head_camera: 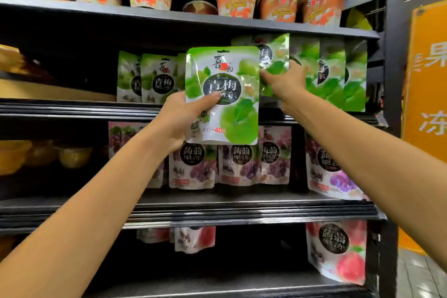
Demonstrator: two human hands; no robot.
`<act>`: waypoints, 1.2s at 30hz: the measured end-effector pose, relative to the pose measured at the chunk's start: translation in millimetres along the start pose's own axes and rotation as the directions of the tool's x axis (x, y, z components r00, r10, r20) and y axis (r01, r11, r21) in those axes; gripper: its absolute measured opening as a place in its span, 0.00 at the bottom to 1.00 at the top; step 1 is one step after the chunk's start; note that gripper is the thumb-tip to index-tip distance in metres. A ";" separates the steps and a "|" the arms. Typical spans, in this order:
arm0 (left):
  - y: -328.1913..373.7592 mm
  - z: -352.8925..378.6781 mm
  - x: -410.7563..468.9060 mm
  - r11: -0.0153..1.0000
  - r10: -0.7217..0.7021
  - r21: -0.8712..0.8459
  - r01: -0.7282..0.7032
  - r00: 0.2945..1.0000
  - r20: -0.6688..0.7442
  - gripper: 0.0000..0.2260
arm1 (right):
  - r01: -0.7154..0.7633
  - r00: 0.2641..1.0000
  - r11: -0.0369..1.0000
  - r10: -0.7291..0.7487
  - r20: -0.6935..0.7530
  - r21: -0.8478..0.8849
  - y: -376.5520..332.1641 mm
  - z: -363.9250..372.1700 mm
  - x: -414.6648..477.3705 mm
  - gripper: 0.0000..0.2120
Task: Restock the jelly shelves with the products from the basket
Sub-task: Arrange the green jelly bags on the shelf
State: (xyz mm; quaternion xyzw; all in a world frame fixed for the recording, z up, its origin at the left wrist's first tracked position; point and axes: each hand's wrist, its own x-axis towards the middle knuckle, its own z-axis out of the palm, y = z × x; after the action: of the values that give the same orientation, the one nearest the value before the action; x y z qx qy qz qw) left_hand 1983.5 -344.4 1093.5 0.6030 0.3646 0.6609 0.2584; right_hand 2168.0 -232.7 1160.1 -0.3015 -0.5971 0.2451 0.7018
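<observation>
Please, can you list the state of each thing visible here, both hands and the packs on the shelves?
left hand: grips the held green pouch, thumb on its front.
held green pouch: upright, unopened, off the shelf.
right hand: grips the shelf green pouch.
shelf green pouch: in its row, held.
left green pouches: standing upright on the shelf.
purple pouches: standing; rightmost leans.
cups: upright, some stacked.

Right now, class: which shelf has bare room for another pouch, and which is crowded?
Bottom shelf: wide gap between the left red pouches and the right peach pouch. Purple pouches stand crowded; the right green pouches overlap.
</observation>
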 end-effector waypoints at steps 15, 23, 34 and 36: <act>-0.9 -10.1 -0.5 0.999 -0.039 -0.017 0.038 0.996 -0.076 0.08 | 0.219 0.975 0.853 -0.211 0.070 -0.473 4.4 -34.0 -23.4 0.31; 3.5 -4.6 2.2 0.999 -0.038 -0.007 0.038 0.996 -0.077 0.09 | 0.176 0.976 0.796 -0.217 -0.002 -0.579 5.5 -41.0 -27.1 0.28; 6.1 0.2 5.9 0.999 -0.044 -0.012 0.044 0.997 -0.058 0.04 | 0.241 0.945 0.812 -0.321 -0.061 -0.532 6.7 -40.7 -42.3 0.20; 6.0 0.7 7.0 0.999 -0.046 0.004 0.046 0.998 -0.053 0.04 | 0.296 0.946 0.836 -0.322 0.024 -0.461 -2.6 -38.2 -55.6 0.15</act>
State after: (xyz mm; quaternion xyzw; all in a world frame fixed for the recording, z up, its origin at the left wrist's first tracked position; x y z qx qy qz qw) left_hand 1983.7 -342.5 1102.5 0.5775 0.3867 0.6694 0.2623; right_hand 2196.4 -278.7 1119.5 -0.3648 -0.6593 -0.0280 0.6569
